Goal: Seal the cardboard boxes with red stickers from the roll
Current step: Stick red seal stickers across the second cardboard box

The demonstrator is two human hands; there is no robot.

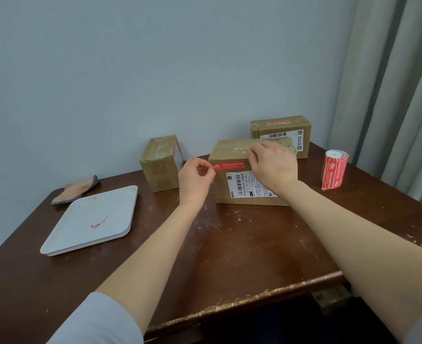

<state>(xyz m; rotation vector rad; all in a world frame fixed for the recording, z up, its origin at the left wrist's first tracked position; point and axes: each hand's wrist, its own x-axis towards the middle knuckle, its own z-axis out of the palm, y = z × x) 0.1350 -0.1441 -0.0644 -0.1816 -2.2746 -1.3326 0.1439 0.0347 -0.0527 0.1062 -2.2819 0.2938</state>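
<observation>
A cardboard box (232, 155) with a white shipping label stands mid-table. A red sticker (229, 165) stretches across its front upper edge. My left hand (195, 180) pinches the sticker's left end, and my right hand (273, 165) pinches its right end over the box. The roll of red stickers (334, 171) stands upright to the right of the box, a loose strip hanging down its side. Behind stands a second box (280, 132) with a red sticker on top. A third box (160, 162) sits to the left.
A white square tray (81, 227) with a red paper scrap (98, 222) lies at the left of the brown table (229, 249). A folded cloth (78, 188) lies behind it. The wall is close behind, and curtains hang at the right.
</observation>
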